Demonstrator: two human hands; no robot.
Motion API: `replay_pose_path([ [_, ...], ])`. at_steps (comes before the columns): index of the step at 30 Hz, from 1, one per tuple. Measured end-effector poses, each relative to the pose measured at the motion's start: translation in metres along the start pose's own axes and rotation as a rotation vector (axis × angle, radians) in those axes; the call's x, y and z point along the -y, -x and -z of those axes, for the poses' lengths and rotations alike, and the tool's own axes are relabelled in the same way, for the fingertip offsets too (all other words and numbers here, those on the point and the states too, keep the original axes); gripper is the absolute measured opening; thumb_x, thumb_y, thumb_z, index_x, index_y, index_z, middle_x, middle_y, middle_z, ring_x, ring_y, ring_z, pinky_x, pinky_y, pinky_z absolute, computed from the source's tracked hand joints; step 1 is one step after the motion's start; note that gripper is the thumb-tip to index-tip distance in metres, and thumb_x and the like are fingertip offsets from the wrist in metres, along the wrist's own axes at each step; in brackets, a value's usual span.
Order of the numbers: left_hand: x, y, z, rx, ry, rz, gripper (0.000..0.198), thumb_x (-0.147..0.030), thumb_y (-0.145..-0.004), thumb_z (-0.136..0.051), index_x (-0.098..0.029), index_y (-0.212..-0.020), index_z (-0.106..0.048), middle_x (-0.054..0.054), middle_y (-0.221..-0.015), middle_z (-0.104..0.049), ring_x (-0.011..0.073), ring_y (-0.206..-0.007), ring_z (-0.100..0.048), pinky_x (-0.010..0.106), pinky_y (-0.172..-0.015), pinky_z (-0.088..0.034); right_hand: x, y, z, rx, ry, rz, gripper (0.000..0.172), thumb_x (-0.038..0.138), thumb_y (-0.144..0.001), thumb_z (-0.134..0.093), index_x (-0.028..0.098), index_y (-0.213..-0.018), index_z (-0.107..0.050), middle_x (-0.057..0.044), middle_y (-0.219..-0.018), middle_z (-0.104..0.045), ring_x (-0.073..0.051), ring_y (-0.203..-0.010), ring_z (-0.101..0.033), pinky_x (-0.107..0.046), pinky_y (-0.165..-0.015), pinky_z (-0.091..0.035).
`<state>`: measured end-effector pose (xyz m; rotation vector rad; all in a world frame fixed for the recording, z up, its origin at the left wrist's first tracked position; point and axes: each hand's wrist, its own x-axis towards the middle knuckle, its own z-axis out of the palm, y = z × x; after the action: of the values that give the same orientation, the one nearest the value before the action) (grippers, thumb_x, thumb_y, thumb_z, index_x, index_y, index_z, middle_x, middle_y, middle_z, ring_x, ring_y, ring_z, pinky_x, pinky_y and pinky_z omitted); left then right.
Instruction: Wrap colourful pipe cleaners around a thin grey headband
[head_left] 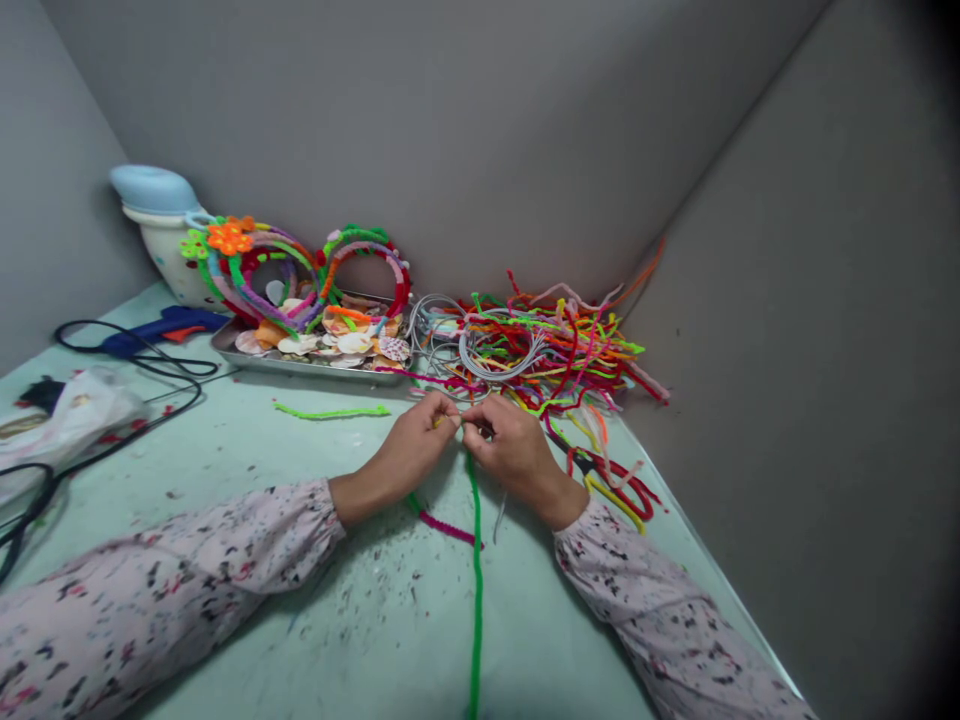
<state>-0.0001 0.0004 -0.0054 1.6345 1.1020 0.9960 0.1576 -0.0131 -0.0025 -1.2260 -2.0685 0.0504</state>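
My left hand (416, 440) and my right hand (517, 445) meet fingertip to fingertip above the table, both closed in a pinch. From between them a long green pipe cleaner (477, 580) runs down toward the table's near side. A small yellowish bit shows at my left fingertips; the fingers hide most of it. Below the hands lies a magenta pipe cleaner (448, 527) with a green end, partly behind my left hand. A thin grey wire end (500, 518) sticks out under my right hand.
A metal tray (315, 368) holds shells and finished pipe-cleaner hoops (367, 250). Coiled wire (502, 370) lies among a pile of coloured pipe cleaners (577, 340). Scissors (581, 460) are at right, a lime pipe cleaner (330, 412), blue glue gun (161, 330) and black cable (191, 375) at left.
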Motion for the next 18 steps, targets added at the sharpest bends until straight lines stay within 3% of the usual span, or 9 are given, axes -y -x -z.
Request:
replay_pose_path([
  [10, 0.009, -0.003, -0.001, 0.039, 0.223, 0.090, 0.012, -0.031, -0.082, -0.048, -0.019, -0.079, -0.050, -0.005, -0.058, -0.042, 0.0095, -0.051, -0.036, 0.021, -0.048, -0.028, -0.001, -0.004, 0.011, 0.042, -0.169, -0.071, 0.014, 0.014, -0.078, -0.055, 0.018, -0.090, -0.062, -0.002, -0.080, -0.064, -0.015, -0.074, -0.058, -0.026, -0.069, -0.044],
  [18, 0.008, -0.002, -0.002, 0.059, 0.225, 0.085, 0.010, -0.026, -0.081, -0.046, -0.019, -0.080, -0.052, -0.005, -0.058, -0.042, 0.0097, -0.052, -0.036, 0.021, -0.048, -0.027, 0.000, -0.004, 0.010, 0.068, -0.225, -0.132, 0.013, 0.014, -0.080, -0.053, 0.019, -0.086, -0.064, -0.002, -0.082, -0.066, -0.015, -0.075, -0.059, -0.025, -0.069, -0.043],
])
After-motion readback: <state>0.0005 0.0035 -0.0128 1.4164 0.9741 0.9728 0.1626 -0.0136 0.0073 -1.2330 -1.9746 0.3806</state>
